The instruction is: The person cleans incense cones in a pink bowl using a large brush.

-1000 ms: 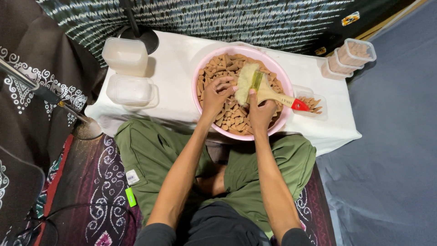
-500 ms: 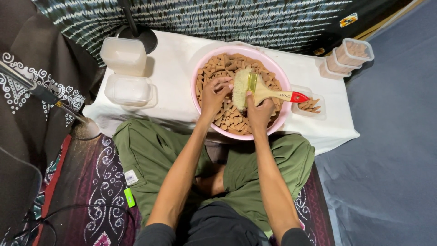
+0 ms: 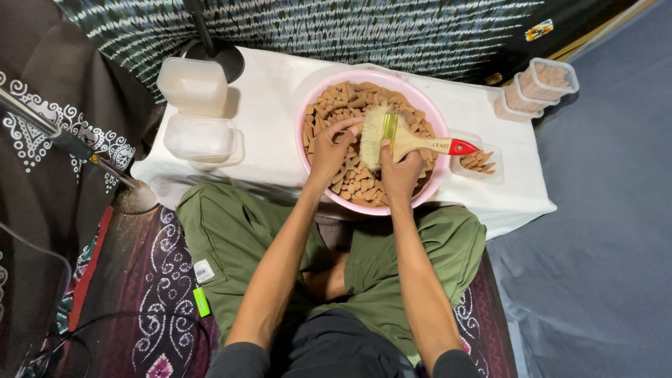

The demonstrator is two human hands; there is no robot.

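Observation:
A pink round basin (image 3: 420,106) full of several small brown cones (image 3: 337,105) sits on a white cloth. My left hand (image 3: 329,148) rests on the cones in the basin's left half, fingers curled over some of them. My right hand (image 3: 400,171) grips a wide paintbrush (image 3: 409,138) with pale bristles, a yellow ferrule and a red-tipped wooden handle; the brush lies across the cones, its handle pointing right over the rim.
A white cloth-covered low table (image 3: 273,105) carries two clear plastic tubs (image 3: 198,108) on the left. A small clear tray holding cones (image 3: 479,161) lies right of the basin, and filled lidded tubs (image 3: 542,84) are stacked at far right. A black stand base (image 3: 217,56) is behind.
The brush has swung slightly, its handle now lying flatter and pointing right. Both hands stay in the basin, shifted a little among the cones.

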